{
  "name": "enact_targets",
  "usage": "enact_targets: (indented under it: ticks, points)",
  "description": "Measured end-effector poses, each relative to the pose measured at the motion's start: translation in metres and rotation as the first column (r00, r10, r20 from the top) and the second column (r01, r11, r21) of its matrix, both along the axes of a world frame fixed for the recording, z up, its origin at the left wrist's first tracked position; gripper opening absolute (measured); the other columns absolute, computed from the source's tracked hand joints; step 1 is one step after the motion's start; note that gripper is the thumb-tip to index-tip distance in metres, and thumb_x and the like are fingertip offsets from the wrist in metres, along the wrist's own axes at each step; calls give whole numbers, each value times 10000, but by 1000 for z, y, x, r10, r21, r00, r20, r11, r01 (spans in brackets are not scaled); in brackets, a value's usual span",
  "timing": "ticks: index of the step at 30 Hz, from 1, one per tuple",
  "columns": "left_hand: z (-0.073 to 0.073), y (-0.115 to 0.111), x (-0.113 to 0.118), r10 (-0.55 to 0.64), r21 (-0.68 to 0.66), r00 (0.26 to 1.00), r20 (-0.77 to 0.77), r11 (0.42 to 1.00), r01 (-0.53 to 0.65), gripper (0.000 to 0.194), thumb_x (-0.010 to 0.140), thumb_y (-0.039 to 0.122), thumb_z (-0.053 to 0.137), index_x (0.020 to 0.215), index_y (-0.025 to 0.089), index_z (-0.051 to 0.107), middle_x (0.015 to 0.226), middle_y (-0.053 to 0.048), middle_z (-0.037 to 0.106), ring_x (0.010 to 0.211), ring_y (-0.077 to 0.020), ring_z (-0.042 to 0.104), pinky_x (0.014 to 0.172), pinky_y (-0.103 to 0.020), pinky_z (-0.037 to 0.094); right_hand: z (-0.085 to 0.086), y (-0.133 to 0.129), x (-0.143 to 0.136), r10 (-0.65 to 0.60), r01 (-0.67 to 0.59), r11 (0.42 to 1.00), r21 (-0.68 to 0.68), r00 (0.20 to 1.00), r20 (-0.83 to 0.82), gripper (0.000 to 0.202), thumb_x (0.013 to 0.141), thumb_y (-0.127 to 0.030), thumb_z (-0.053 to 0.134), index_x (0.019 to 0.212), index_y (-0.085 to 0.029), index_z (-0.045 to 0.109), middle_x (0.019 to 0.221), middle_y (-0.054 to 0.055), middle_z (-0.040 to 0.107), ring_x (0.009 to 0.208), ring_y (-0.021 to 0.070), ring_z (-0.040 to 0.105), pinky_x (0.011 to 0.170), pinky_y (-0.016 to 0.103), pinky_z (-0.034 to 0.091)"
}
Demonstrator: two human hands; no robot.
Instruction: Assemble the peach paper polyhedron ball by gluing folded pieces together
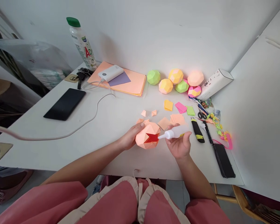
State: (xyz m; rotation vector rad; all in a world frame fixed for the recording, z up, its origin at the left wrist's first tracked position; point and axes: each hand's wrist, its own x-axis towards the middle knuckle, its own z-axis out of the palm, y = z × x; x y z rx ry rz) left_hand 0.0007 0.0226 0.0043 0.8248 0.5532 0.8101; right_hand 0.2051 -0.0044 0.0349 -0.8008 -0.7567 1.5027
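My left hand (131, 136) is closed around the left side of a peach folded-paper ball (143, 137), thumb on top. A jagged opening in the ball faces right and shows a red-orange inside. My right hand (179, 146) grips a white glue bottle (176, 132), tilted with its narrow nozzle pointing left. The nozzle tip is at the edge of the opening; whether it touches the paper I cannot tell. Behind the ball lie two small folded peach pieces (144, 113). Peach paper squares (177, 119) lie just beyond the bottle.
Several finished paper balls (175, 76) line the wall beside a white box (216, 83). Yellow squares (168, 105), scissors (202, 115) and a utility knife (197, 130) lie to the right. At left are a black phone (64, 104), a white cable (93, 118), a power bank (110, 73) and a bottle (82, 45).
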Motion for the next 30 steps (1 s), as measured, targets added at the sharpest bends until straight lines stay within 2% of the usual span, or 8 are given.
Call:
enact_targets:
  ticks: [2,5,8,11,16,20,24,30]
  points:
    - [3,4,-4,49,-49,996,76,998,-45,610,787,680,597,1056,140,683,990,-121,716,874,-269,674,741,-338,525,0,3,2,-33,29,998,-62,997,-70,380,704,-615,727,900,-292,691,932,22,739,604,135,609,515,282,537]
    - [14,15,-19,254,-128,945,205,965,-231,628,765,690,584,1084,155,667,1041,-125,706,959,-321,675,745,-371,543,-2,10,6,-85,69,991,-111,986,-146,299,730,-489,743,928,-272,693,934,16,731,725,135,649,618,263,576]
    - [22,29,-36,568,-260,783,255,820,-510,589,787,677,530,1105,195,646,1061,-108,701,979,-305,671,825,-422,556,-8,15,9,-47,30,991,-130,990,-133,295,730,-370,731,984,-224,691,972,36,728,822,140,667,724,265,582]
    - [17,40,-41,702,-410,682,206,695,-591,517,796,645,515,1102,245,632,1076,-75,695,993,-283,665,887,-457,540,-17,18,6,37,-50,988,-144,995,-92,265,718,-387,725,927,-224,702,929,27,735,843,169,679,744,312,573]
    - [4,43,-31,675,-484,732,90,672,-560,475,832,622,493,1104,257,629,1090,-63,694,986,-269,664,797,-398,550,-28,20,-3,102,-120,972,-199,990,-102,242,755,-428,717,930,-261,711,983,11,745,979,212,685,773,333,558]
    - [5,38,-26,625,-428,776,90,727,-537,481,859,607,480,1141,246,624,1131,-70,681,1029,-268,651,839,-413,550,-33,25,-4,99,-132,963,-234,984,-147,262,772,-441,721,944,-244,715,1000,12,755,1135,223,648,910,358,542]
    - [8,31,-23,505,-458,853,130,794,-401,502,862,594,483,1195,236,599,1190,-93,657,1064,-309,640,902,-528,528,-38,29,-3,119,-168,948,-269,974,-191,274,794,-454,710,951,-229,711,1005,27,763,1238,222,596,1040,424,489]
    - [-2,23,-10,409,-499,884,225,828,-256,522,852,578,515,1233,227,580,1266,-111,628,1118,-303,629,958,-490,514,-43,28,-7,168,-228,930,-288,961,-221,252,793,-418,729,956,-231,684,1025,53,765,1288,238,563,1083,528,448]
